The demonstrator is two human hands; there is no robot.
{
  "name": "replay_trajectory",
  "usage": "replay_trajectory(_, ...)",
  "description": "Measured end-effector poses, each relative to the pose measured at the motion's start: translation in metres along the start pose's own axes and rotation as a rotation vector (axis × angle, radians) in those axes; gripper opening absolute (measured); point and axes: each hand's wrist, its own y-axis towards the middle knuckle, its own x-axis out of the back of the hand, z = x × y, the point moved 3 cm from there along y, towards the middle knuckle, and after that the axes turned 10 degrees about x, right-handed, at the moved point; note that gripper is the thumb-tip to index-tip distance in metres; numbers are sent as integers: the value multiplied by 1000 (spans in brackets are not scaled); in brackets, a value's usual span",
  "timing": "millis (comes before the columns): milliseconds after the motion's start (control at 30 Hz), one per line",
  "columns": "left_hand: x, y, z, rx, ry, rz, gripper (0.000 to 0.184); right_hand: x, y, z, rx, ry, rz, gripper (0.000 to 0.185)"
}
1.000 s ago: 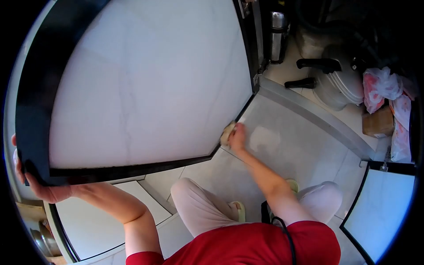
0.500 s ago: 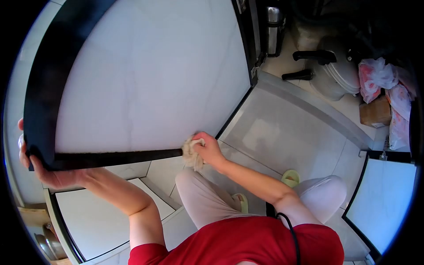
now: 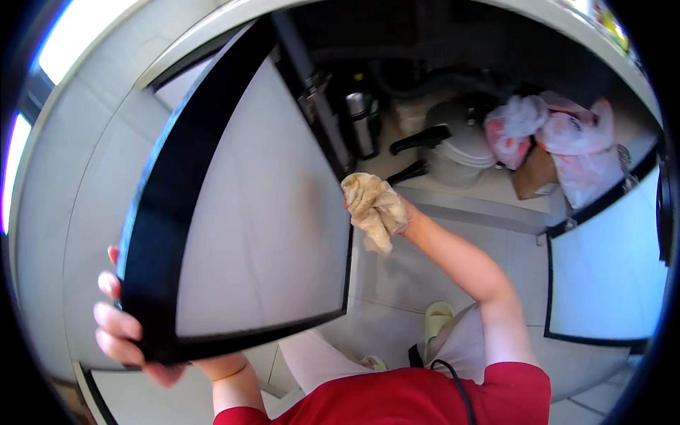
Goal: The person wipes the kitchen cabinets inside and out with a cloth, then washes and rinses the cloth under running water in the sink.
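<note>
A white cabinet door [image 3: 241,234] with a broad black frame stands swung out in front of me. My left hand [image 3: 119,331] is closed round its lower outer corner, fingers on the outer side. In my right hand [image 3: 404,218] is a crumpled, stained beige cloth [image 3: 372,211]. That hand is raised near the hinge-side edge of the door, with most of its fingers hidden behind the cloth. Whether the cloth touches the door edge I cannot tell.
Inside the open cabinet stand a pressure cooker [image 3: 457,152] with black handles, a steel flask [image 3: 363,124], a cardboard box [image 3: 535,173] and plastic bags [image 3: 577,152]. Another white door [image 3: 605,262] hangs open at right. My slippered feet [image 3: 438,322] are on the tiled floor.
My right hand has moved the cloth from the door's bottom edge up and right, off toward the hinge side. The view has shifted, showing more of the cabinet. My left hand still holds the corner.
</note>
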Motion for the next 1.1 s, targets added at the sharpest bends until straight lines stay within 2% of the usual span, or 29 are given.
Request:
replay_trajectory(67, -24, -2, 2, -116, -9, 187, 21, -14, -22, 40, 6, -141, -121, 37)
replay_trajectory(100, -50, -5, 4, -137, 0, 157, 23, -12, -29, 58, 146, -412, -17, 32)
replay_trajectory(133, -81, -11, 1, -155, 6, 127, 24, -16, -41, 73, 185, -443, -41, 32)
replay_trajectory(200, -126, -5, -5, -129, 206, 427, 30, -20, -69, 103, 333, -421, -279, 25)
replay_trajectory(233, -148, -1, -8, -123, 294, 588, 33, -22, -81, 119, 367, -336, -289, 22)
replay_trajectory(267, -175, 0, 0, -129, 326, 660, 32, -17, -95, 135, 440, -361, -264, 27)
replay_trajectory(300, -201, 0, 7, -135, 357, 733, 30, -20, -117, 148, 461, -258, -403, 30)
replay_trajectory(333, -231, -5, 20, -150, 364, 691, 27, -25, -140, 161, 477, -146, -530, 32)
replay_trajectory(367, -254, -9, 33, -191, 368, 651, 26, -24, -160, 172, 508, -200, -530, 37)
replay_trajectory(400, -273, -13, 48, -230, 380, 610, 27, -11, -190, 182, 523, -262, -642, 37)
replay_trajectory(500, -314, -16, 86, -389, 461, 458, 37, -25, -252, 180, 465, -154, -780, 31)
replay_trajectory(567, -329, -17, 106, -449, 511, 398, 43, -10, -290, 178, 626, -107, -962, 25)
replay_trajectory(600, -338, -17, 100, -508, 557, 360, 42, 5, -309, 177, 618, -103, -969, 25)
replay_trajectory(633, -341, -12, 104, -465, 549, 407, 42, 23, -328, 180, 669, -173, -866, 24)
replay_trajectory(700, -353, -10, 129, -385, 627, 534, 58, 14, -326, 180, 600, -1045, -822, 25)
replay_trajectory(733, -358, -9, 136, -404, 613, 494, 54, 6, -322, 180, 600, -1436, -843, 26)
replay_trajectory(800, -369, -9, 154, -456, 617, 463, 52, 8, -299, 158, 428, -304, -805, 25)
replay_trajectory(867, -376, -7, 169, -477, 618, 450, 51, -24, -250, 144, -35, -896, -576, 25)
replay_trajectory(933, -381, -6, 180, -515, 602, 421, 51, -73, -206, 109, 68, -553, -1002, 18)
replay_trajectory(1000, -383, -7, 188, -539, 600, 350, 53, -45, -183, 74, -252, -593, -642, 18)
replay_trajectory(1033, -383, -7, 191, -548, 574, 322, 55, -40, -174, 66, -268, -588, -635, 18)
replay_trajectory(1100, -385, -7, 202, -584, 552, 255, 59, -34, -154, 50, -454, -620, -347, 18)
